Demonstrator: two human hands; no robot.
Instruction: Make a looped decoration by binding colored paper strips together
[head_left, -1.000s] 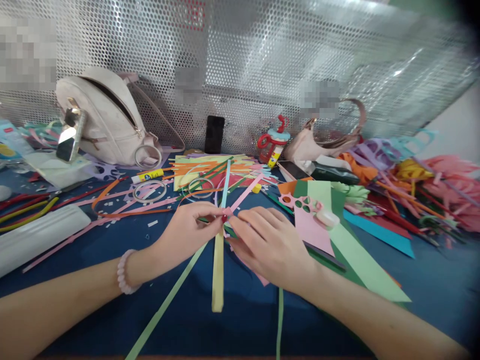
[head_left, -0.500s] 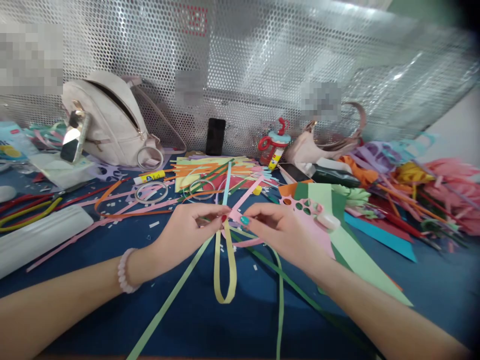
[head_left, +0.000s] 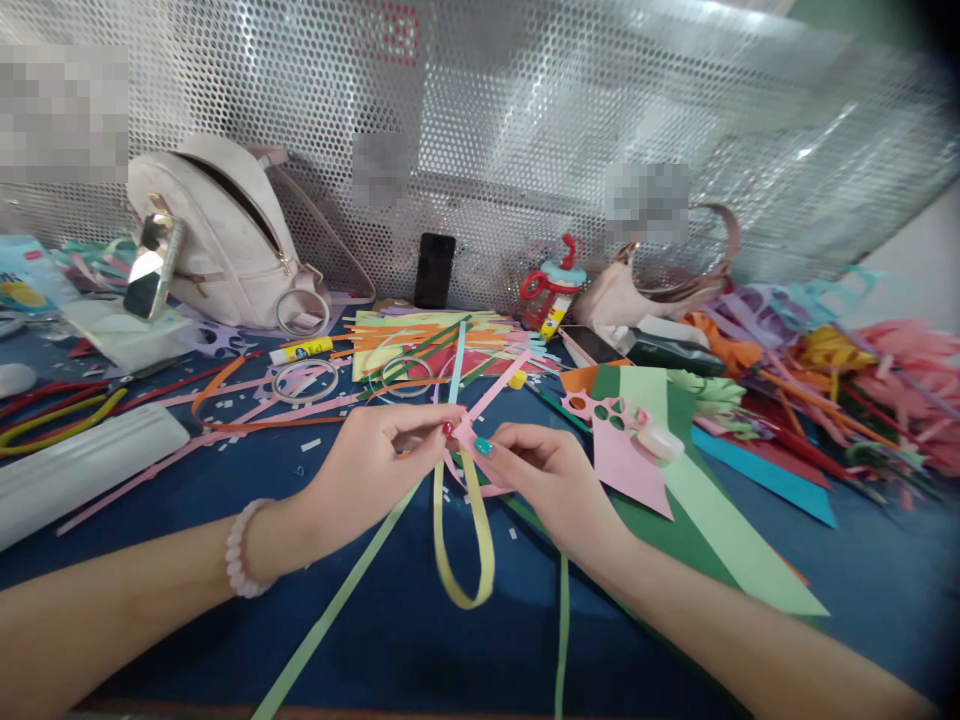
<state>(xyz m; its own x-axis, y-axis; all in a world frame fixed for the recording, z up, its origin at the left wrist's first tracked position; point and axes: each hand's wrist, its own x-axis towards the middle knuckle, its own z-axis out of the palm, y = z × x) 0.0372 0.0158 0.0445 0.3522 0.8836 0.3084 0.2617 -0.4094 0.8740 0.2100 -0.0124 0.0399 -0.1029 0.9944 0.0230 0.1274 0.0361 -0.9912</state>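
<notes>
Both hands meet over the middle of the blue table at a small weave of paper strips. My left hand [head_left: 386,465] pinches it between thumb and fingertips from the left. From the right, my right hand [head_left: 551,485] is closed on the pink paper strip [head_left: 499,388], its thumb pressed near the crossing. A yellow paper strip [head_left: 487,570] hangs below in a loop. The light blue strip [head_left: 457,365] points away from me. Pale green strips [head_left: 337,610] trail toward the near edge. My fingers partly hide the crossing.
Behind lie many cut strips [head_left: 420,340], metal rings [head_left: 306,381] and a glue stick [head_left: 301,350]. Scissors [head_left: 64,420] and a white roll [head_left: 82,475] are at left. Coloured paper sheets [head_left: 720,500] lie right. A backpack [head_left: 225,240], phone [head_left: 435,270] and red-handled cup [head_left: 555,290] stand at the back.
The yellow loop has swung right and opened wider. My right thumb has shifted slightly left over the crossing, and both hands keep their pinch.
</notes>
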